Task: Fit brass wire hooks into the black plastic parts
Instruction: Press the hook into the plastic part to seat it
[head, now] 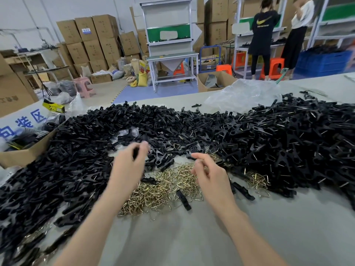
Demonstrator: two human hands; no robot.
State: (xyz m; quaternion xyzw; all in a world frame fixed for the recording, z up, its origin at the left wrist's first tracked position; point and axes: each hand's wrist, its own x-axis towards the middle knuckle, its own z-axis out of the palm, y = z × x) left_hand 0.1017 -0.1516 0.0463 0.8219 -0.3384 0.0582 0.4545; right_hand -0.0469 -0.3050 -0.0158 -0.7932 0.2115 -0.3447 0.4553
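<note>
A large heap of black plastic parts [80,150] covers the grey table [192,237] from left to right. A pile of brass wire hooks [163,185] lies in the middle, in front of the heap. My left hand [128,166] hovers over the heap's near edge, blurred, and pinches a black plastic part [136,151] between thumb and fingers. My right hand [209,173] is over the hook pile with its fingers curled; a brass wire hook seems to be pinched in them, but it is hard to make out. On the right, many black parts [288,146] carry fitted wire hooks.
A cardboard box [25,152] sits at the table's left edge. A crumpled clear plastic bag [242,95] lies behind the heap. Loose black parts [183,199] lie among the hooks. Two people stand at far shelving [265,35]; stacked cartons and workbenches fill the background.
</note>
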